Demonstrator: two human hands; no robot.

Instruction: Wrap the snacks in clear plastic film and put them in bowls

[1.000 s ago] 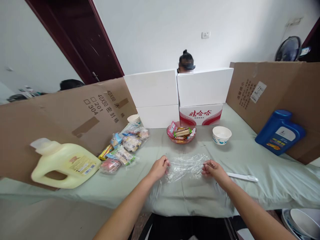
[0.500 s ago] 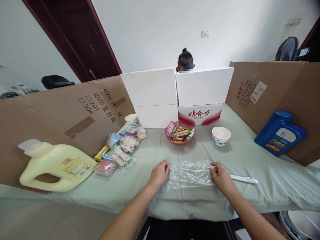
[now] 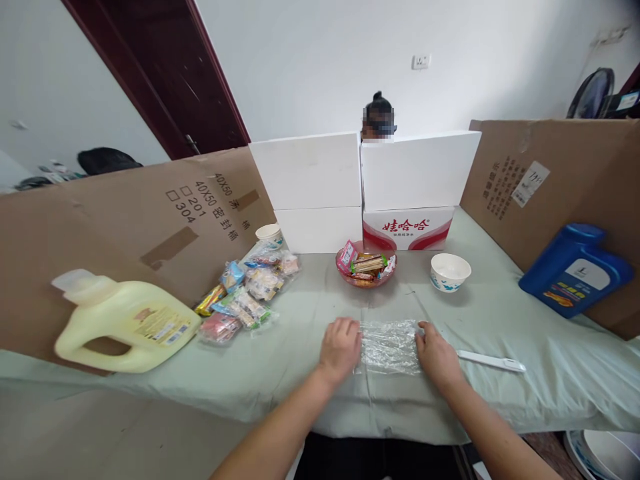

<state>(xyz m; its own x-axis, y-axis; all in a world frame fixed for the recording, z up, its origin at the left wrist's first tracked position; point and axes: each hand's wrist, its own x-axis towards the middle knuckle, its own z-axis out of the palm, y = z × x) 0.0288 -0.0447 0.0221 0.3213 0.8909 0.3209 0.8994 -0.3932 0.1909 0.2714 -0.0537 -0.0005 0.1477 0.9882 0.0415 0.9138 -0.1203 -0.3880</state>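
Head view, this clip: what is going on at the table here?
A person is working a clear plastic bag flat on the green tablecloth, left hand on one end and right hand on the other. Beyond it stand a pink bowl of snacks and a white bowl. A pile of snack packets lies to the left, and a white strip lies by the right hand.

Pale green cloth (image 3: 500, 320) over the table. On the left, a yellow jug (image 3: 125, 323) lying on its side against a cardboard sheet (image 3: 125, 220). Beside it, a heap of snack packets (image 3: 245, 297). Farther back, a paper cup (image 3: 269, 235), a red dish (image 3: 366, 267) of sweets, a white bowl (image 3: 450, 272), white boxes (image 3: 360, 183). At right, a blue jug (image 3: 575, 270) and a white stick (image 3: 493, 361), possibly a thermometer.
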